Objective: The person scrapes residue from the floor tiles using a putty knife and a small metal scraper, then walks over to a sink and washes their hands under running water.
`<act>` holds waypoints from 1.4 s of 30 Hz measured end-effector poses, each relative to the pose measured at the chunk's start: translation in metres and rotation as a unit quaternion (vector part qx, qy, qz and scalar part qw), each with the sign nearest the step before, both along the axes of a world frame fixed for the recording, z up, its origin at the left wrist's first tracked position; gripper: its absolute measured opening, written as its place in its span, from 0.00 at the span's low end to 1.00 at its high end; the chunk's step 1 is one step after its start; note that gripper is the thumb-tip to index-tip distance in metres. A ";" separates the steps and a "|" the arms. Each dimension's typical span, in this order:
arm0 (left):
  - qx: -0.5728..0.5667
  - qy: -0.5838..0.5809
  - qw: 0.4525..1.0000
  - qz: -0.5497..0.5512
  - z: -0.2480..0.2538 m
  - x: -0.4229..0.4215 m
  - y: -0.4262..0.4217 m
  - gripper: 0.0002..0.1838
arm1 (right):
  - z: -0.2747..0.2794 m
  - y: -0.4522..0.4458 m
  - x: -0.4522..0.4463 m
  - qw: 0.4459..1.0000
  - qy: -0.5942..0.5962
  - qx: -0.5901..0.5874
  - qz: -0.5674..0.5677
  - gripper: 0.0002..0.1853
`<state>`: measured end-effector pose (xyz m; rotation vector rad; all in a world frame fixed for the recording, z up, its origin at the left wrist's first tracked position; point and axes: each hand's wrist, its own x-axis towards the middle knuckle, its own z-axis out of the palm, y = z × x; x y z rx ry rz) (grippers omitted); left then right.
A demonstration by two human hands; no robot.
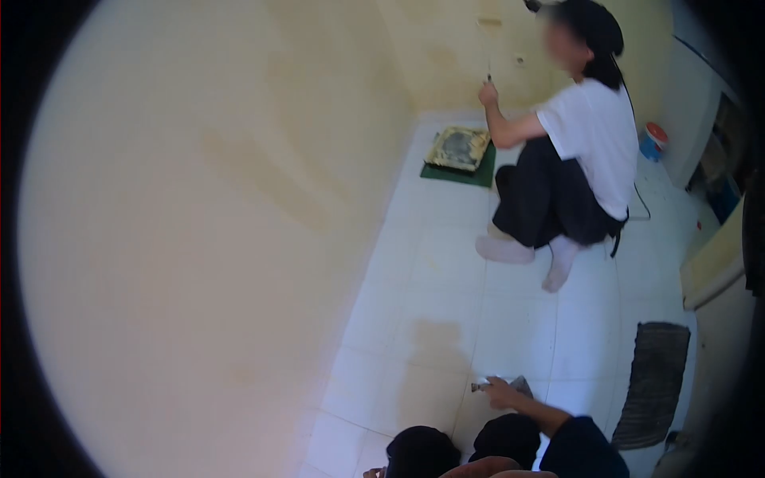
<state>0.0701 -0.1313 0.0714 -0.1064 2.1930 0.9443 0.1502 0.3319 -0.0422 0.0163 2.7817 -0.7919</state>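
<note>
My right hand (502, 393) reaches over the floor tiles in front of my knees, its fingers closed on a crumpled grey cloth (522, 386). A small dark-and-light piece (479, 387) shows at its fingertips, too small to name. At the bottom edge, beside my dark-clad knee, only a bit of my left hand (374, 473) is visible; its fingers are mostly cut off. Another patch of skin shows at the bottom middle, too cropped to make out.
Another person (594, 151) squats ahead, holding a paint roller (489, 76) against the wall. A paint tray (460, 149) lies on a green sheet (457, 174). A red-lidded bucket (653, 142) stands behind, and a dark mat (653, 385) lies at right. A cream wall (199, 239) fills the left.
</note>
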 end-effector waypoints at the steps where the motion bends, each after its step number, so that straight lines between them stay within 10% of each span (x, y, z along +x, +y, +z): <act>1: -0.025 -0.042 0.999 0.017 0.015 0.008 -0.017 0.31 | 0.024 0.004 0.006 0.998 -0.050 0.005 -0.035 0.26; 3: -0.073 -0.124 0.988 0.051 0.052 0.029 -0.055 0.32 | 0.079 0.000 0.036 0.974 -0.154 -0.037 -0.160 0.23; 5: 0.114 -0.045 0.986 0.110 0.081 0.063 -0.087 0.20 | 0.106 -0.001 0.067 0.902 -0.233 -0.115 -0.344 0.22; 7: 0.096 -0.082 0.987 0.100 0.145 0.045 -0.094 0.23 | 0.099 0.001 0.096 0.942 -0.331 0.050 -0.040 0.22; 9: 0.027 -0.110 0.989 0.097 0.199 0.020 -0.075 0.23 | 0.127 -0.023 0.135 0.826 -0.306 -0.121 -0.459 0.22; 24: 0.040 -0.141 0.988 -0.039 0.450 -0.061 0.034 0.27 | 0.530 -0.094 0.211 0.702 -0.283 -0.167 -0.632 0.26; 26: 0.060 -0.143 0.987 -0.046 0.466 -0.062 0.017 0.28 | 0.515 -0.101 0.231 0.649 -0.302 -0.206 -0.667 0.26; 28: 0.102 -0.142 0.984 -0.040 0.468 -0.060 -0.001 0.29 | 0.616 -0.099 0.208 0.537 -0.260 -0.268 -0.756 0.27; 30: 0.176 -0.126 0.976 -0.029 0.520 -0.058 0.028 0.30 | 0.683 -0.102 0.187 0.342 -0.059 -0.480 -0.806 0.32; 32: 0.254 0.018 0.940 -0.227 0.542 -0.065 0.063 0.29 | 0.724 -0.105 0.165 0.289 0.019 -0.623 -0.726 0.37; 36: 0.327 -0.069 0.896 -0.294 0.734 0.006 0.203 0.34 | 0.827 -0.134 0.083 0.359 0.044 -0.653 -0.665 0.41; 38: 0.367 -0.037 0.872 -0.322 0.760 0.033 0.249 0.35 | 0.826 -0.165 0.030 0.501 0.173 -0.600 -0.599 0.50; 42: 0.362 0.067 0.861 -0.351 0.738 0.042 0.306 0.36 | 0.966 -0.149 0.043 0.482 0.253 -0.630 -0.554 0.51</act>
